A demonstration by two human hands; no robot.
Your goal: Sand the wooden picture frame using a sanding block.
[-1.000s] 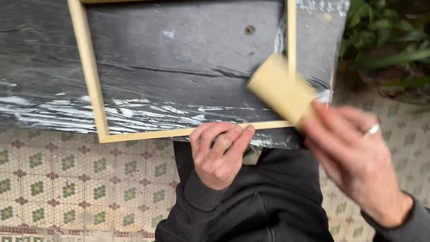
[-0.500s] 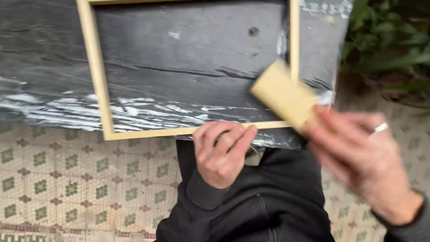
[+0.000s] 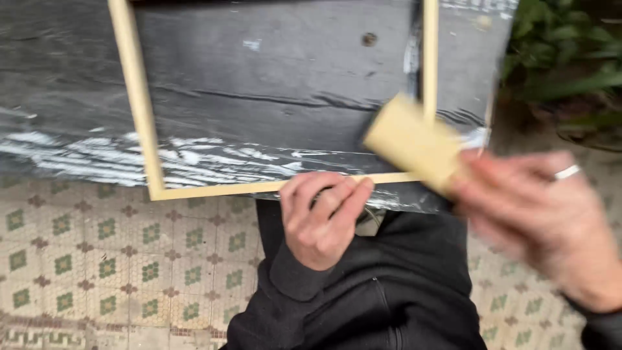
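pale wood is gripped at the lower centre of the frame: the left hand is curled around the bottom rail of a wooden frame, whose top is cut off. at the right, the blurred right hand, a ring on one finger, clasps a tan block over the frame's lower right corner. beneath lies a black, white-streaked table; patterned floor tiles fill the lower left, green plants the upper right.
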